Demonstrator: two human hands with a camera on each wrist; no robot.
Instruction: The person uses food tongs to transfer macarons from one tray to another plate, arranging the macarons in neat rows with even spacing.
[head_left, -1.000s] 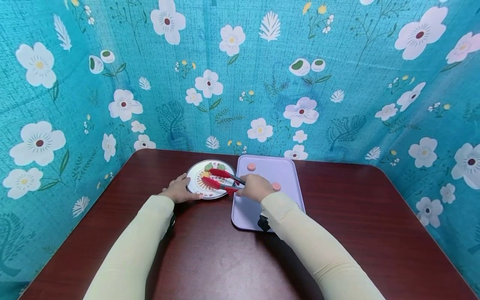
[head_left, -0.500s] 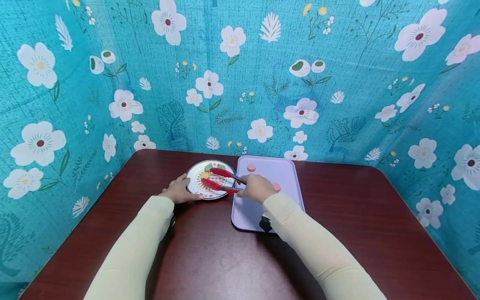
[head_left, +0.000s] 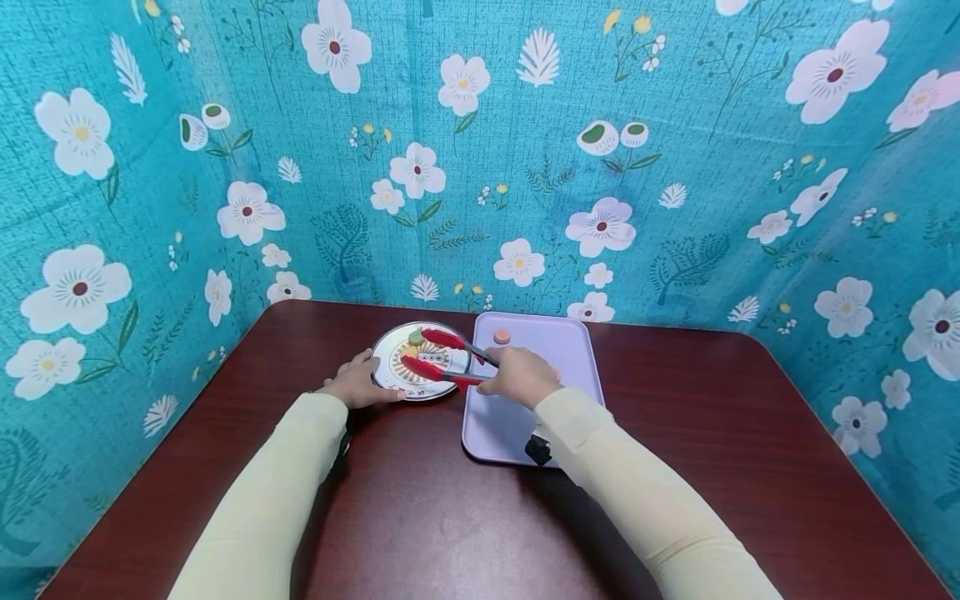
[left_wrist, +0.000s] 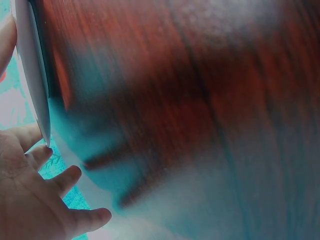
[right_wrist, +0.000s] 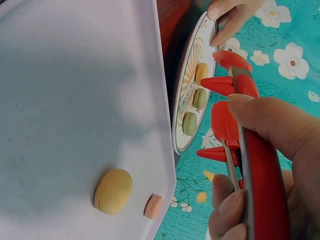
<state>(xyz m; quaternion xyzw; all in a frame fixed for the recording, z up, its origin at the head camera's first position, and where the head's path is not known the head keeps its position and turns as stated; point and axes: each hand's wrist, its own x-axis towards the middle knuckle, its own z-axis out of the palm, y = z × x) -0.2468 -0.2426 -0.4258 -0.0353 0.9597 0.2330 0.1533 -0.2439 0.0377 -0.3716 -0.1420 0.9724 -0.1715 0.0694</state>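
Note:
My right hand (head_left: pixel 525 377) grips red-tipped tongs (head_left: pixel 442 337), their jaws spread apart over the right half of a white patterned plate (head_left: pixel 386 354). On the plate lie a yellow macaron (right_wrist: pixel 201 73) and two green macarons (right_wrist: pixel 189 123); in the head view the tongs hide one green one. My left hand (head_left: pixel 354 383) holds the plate's left rim, thumb (right_wrist: pixel 216 11) over the edge, the outer fingers spread off it in the left wrist view. Nothing shows between the tongs' tips.
Right of the plate, a lilac tray (head_left: pixel 510 429) bears a pink macaron (head_left: pixel 502 336) and another macaron (right_wrist: pixel 114 191), yellowish in the right wrist view and mostly behind my right hand in the head view. A floral teal cloth (head_left: pixel 465 208) hangs behind the dark wooden table (head_left: pixel 420 500).
The tongs' jaws have spread a little wider, and my right hand has shifted slightly right, covering more of the nearer macaron on the tray. My left hand stays at the plate.

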